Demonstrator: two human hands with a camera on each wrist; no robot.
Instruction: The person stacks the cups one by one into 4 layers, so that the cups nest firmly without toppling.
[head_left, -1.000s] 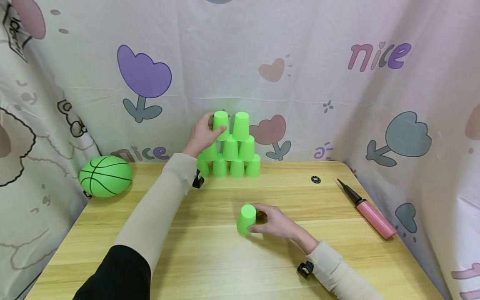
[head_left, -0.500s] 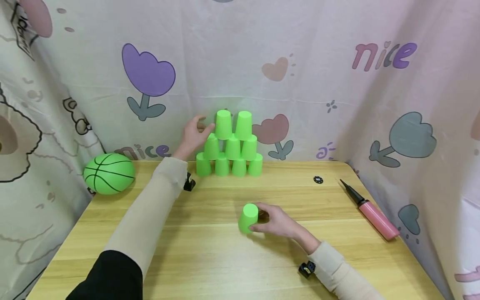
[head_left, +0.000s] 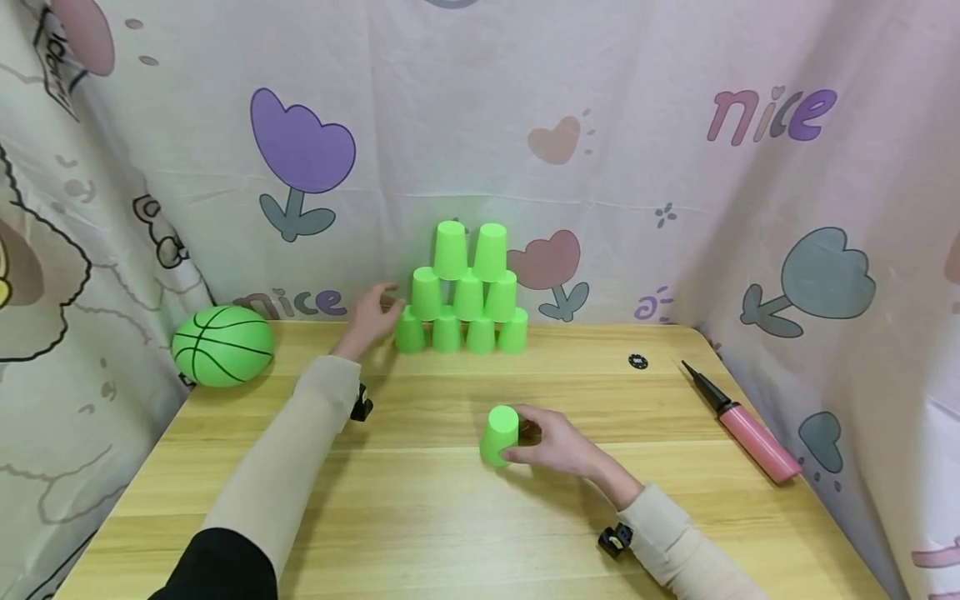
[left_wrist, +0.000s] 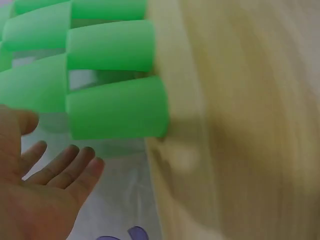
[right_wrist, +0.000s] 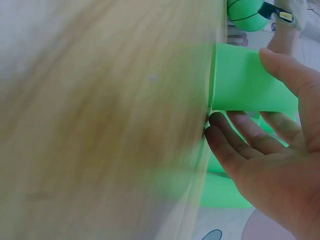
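Green cups stand upside down in a three-tier stack (head_left: pixel 468 296) at the back of the table, with two cups on top. Left of its lower tiers, my left hand (head_left: pixel 367 318) is empty. The left wrist view shows its fingers (left_wrist: pixel 62 172) loosely extended, apart from the nearest cup (left_wrist: pixel 117 109). A single upside-down green cup (head_left: pixel 498 435) stands on the table in front of the stack. My right hand (head_left: pixel 558 446) holds this cup from its right side. In the right wrist view, the thumb and fingers lie on opposite sides of the cup (right_wrist: pixel 250 80).
A green ball (head_left: pixel 223 346) with black lines sits at the table's left edge. Toward the right lie a small black disc (head_left: pixel 638 362) and a pink hand pump (head_left: pixel 757 442) with a black nozzle. A patterned curtain (head_left: pixel 450 125) hangs behind the wooden table (head_left: pixel 420 517).
My left hand has let go of the upper left cup, then moved left and down beside the stack. My right hand and its cup have stayed in place.
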